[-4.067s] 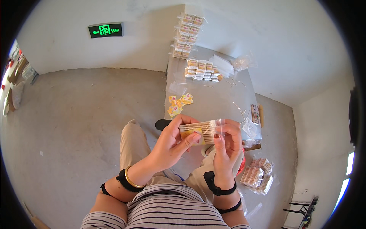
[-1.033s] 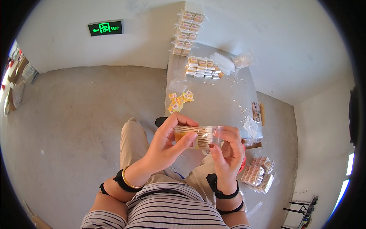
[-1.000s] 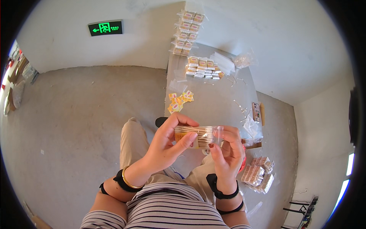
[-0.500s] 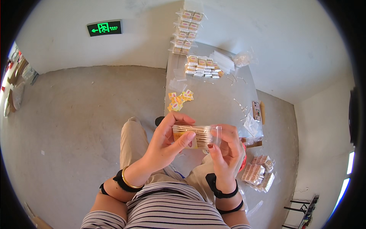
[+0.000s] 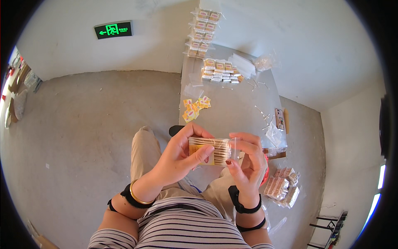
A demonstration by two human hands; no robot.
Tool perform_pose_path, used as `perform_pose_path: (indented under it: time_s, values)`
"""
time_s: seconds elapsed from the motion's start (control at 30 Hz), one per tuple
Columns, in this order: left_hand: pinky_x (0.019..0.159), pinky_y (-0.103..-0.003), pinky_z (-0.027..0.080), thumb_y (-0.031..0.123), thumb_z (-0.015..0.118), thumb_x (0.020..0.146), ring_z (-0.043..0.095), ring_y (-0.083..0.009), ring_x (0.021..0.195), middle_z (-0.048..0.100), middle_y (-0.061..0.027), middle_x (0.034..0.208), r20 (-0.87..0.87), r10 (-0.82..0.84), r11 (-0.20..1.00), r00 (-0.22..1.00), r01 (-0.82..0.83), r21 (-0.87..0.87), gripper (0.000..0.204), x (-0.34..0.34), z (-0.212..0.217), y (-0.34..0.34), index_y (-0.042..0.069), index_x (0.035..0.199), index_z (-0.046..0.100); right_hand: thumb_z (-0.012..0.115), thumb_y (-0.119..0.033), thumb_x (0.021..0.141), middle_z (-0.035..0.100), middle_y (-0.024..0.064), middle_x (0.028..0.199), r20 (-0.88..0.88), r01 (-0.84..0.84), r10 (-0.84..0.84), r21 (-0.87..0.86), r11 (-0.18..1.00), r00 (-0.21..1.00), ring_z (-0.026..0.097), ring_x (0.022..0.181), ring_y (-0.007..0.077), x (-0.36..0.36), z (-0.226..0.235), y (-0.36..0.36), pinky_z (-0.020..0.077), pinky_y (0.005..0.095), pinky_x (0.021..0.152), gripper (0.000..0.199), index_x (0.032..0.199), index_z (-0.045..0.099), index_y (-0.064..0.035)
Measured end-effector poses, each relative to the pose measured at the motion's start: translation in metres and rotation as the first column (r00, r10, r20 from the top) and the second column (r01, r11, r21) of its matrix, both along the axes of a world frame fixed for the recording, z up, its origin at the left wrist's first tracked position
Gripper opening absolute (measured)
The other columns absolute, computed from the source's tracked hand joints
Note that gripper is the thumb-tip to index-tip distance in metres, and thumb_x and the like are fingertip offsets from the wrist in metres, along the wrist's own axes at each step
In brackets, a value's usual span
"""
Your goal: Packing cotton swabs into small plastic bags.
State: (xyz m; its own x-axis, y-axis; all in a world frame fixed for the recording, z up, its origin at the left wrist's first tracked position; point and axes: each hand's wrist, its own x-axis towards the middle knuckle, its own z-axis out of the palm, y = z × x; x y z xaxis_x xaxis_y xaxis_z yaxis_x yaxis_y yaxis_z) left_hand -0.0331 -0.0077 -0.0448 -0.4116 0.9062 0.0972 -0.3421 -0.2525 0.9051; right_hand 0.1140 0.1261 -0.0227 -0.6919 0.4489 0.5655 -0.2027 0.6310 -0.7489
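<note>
Both hands, left (image 5: 176, 159) and right (image 5: 248, 159), pinch a clear packet of cotton swabs (image 5: 211, 150).

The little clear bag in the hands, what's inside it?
Inside the clear bag lies a row of thin pale sticks. The left hand covers one end, so its contents there are hidden.

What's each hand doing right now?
Left hand: closed on the clear bag of cotton swabs.
Right hand: pinching the same bag's right end.
</note>
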Motion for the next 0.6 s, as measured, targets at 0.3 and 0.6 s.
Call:
perform_pose_path:
  time_s: [0.3,0.6]
  values:
    - [0.057,-0.018,0.04,0.021,0.067,0.097,0.05,-0.001,0.072,0.058,0.0026,0.093,0.083,0.047,0.998,0.995,-0.044,-0.036,0.028,0.001,0.0,0.002,0.006,0.115,0.052,0.073,-0.012,0.083,0.061,0.0153,0.115,-0.005,0.018,-0.019,-0.177,0.984,1.0,0.059,0.106,0.0249,-0.002,-0.001,-0.009,0.0454,0.0336,0.095,0.032,0.111,0.064,0.0005]
    - [0.079,-0.022,0.05,0.014,0.075,0.091,0.06,-0.0062,0.094,0.064,-0.0014,0.107,0.234,0.088,0.995,0.968,-0.098,0.029,0.035,0.002,-0.023,0.015,0.004,0.119,0.056,0.063,0.0,0.093,0.06,0.0073,0.103,0.024,0.041,-0.033,-0.558,0.829,0.999,0.057,0.098,0.0146,-0.005,-0.01,-0.002,0.0444,0.0266,0.09,0.009,0.102,0.059,0.001]
